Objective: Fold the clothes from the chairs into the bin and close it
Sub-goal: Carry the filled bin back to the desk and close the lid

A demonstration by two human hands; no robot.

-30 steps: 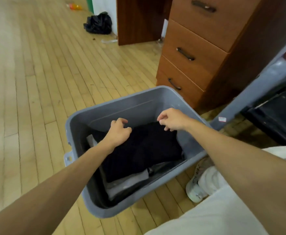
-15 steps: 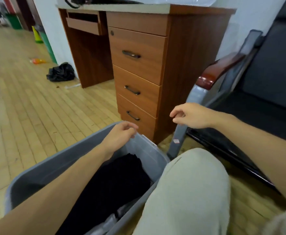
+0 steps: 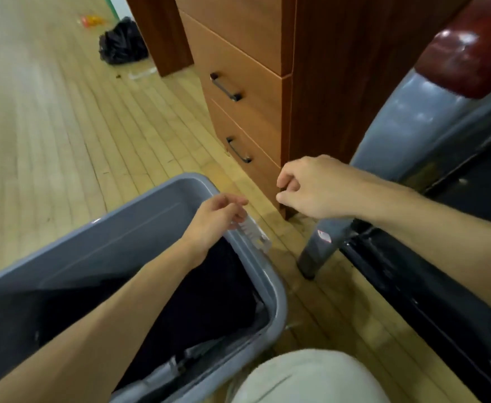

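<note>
Over the far right corner of the grey plastic bin (image 3: 122, 242) hangs the person's left hand (image 3: 215, 219), its fingers curled close to the clear latch (image 3: 254, 231) on the rim. I cannot tell whether they pinch it or merely brush it. The right hand (image 3: 311, 187) floats beyond that same corner, loosely curled and holding nothing. Inside the bin, against its right wall, lies a dark folded garment (image 3: 209, 292) with something pale under its near edge. To my eye the cloth is soft, light and limp, so it would slump unless lifted at two corners or carried flat from beneath. The bin looks stiff, smooth and not heavy, and is best gripped by its rolled rim or latch ends. No lid shows. Right of the bin stands a grey-framed chair (image 3: 413, 135).
</note>
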